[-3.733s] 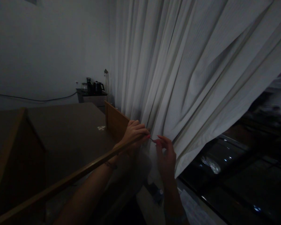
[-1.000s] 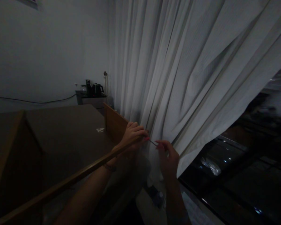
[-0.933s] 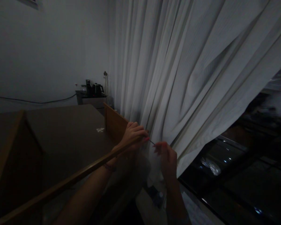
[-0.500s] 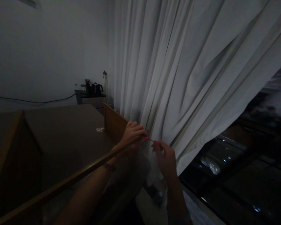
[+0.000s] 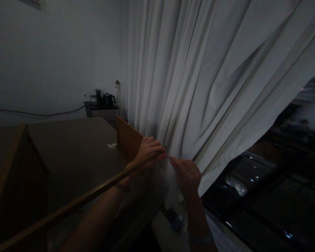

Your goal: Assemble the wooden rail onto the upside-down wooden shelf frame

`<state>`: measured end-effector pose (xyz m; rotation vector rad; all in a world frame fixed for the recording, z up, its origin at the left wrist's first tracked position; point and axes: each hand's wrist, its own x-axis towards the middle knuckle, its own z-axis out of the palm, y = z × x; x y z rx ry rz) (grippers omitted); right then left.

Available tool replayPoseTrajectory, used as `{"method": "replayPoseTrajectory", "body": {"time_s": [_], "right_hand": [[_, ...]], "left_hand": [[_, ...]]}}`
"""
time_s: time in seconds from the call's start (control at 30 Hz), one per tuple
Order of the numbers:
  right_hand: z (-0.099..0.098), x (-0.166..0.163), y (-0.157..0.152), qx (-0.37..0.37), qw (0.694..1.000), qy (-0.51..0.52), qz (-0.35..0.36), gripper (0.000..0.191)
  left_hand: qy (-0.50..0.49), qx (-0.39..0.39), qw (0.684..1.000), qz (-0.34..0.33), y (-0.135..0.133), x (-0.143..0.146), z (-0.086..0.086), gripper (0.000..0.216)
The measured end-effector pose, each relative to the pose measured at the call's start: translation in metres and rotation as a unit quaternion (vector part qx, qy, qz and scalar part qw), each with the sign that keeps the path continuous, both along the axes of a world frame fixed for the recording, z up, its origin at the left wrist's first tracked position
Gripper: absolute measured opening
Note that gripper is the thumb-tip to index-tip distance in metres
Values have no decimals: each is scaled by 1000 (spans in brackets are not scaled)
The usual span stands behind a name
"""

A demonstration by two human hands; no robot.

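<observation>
My left hand [image 5: 149, 150] is curled over the far corner of a brown wooden furniture panel [image 5: 76, 202], where the long front rail meets a short upright side board [image 5: 127, 138]. My right hand [image 5: 186, 174] is closed in a pinch on a thin metal tool [image 5: 169, 158] whose tip points into that corner, right beside my left fingertips. A ring shows on one right finger. A pale curtain [image 5: 212, 87] hangs just behind both hands.
The dark flat panel [image 5: 73, 150] of the furniture fills the left. A small side table with a kettle [image 5: 109, 99] stands by the far wall, with a cable [image 5: 36, 112] running along it. A dark glossy surface [image 5: 265, 196] lies at the lower right.
My right hand has turned at the wrist while pinching the thin tool, its fingers shifting slightly left toward the corner. My left hand has kept its grip on the panel.
</observation>
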<state>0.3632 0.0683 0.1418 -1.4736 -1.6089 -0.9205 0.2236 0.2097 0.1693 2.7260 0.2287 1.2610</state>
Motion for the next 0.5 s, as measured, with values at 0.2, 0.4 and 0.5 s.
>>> {"method": "replayPoseTrajectory", "body": {"time_s": [0.2,0.4,0.5], "right_hand": [[0,1,3,-27,988,137,70,21],[-1,-11,2,-78,929,353,77,43],[-1,-14,3,-84,910,402,62,42]], "left_hand": [[-24,-1,1000,-6,2,3,-3,41],[-18,2,1000,-4,1,2,-1,42],[-25,6,1000,-3,1,2,-2,41]]}}
